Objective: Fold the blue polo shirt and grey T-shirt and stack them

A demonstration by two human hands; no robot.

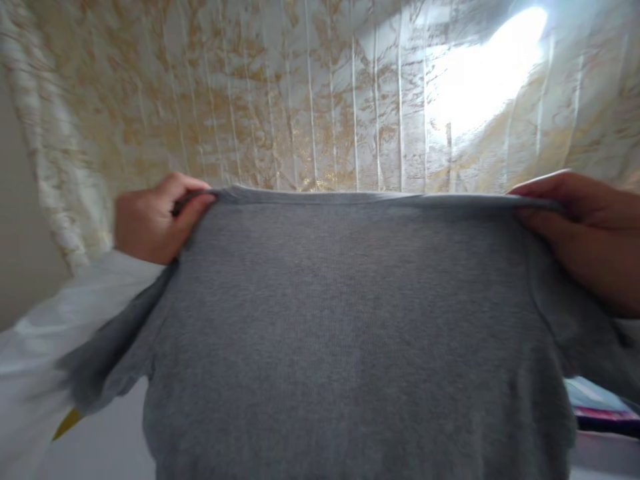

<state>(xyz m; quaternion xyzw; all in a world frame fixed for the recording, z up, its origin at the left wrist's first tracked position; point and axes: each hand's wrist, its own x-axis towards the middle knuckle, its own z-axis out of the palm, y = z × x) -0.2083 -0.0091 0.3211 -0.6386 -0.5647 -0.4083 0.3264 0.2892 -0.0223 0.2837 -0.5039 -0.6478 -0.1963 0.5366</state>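
A grey short-sleeved T-shirt [350,320] hangs spread out before me and fills most of the lower view. My left hand [157,217] pinches its shoulder at the upper left, thumb on the near side. At the upper right, my right hand [580,227] grips the other shoulder, its fingers closed on the cloth. Between both hands the top edge is pulled nearly straight. The sleeves droop below my hands on either side, and the shirt's lower end runs out of the frame.
A gold-and-white patterned curtain [275,100] hangs behind the shirt, with bright glare at the upper right. Below lies a white surface [110,440], with a small yellow item [67,424] at the left. A blue and purple item [603,407], partly hidden, lies at the right.
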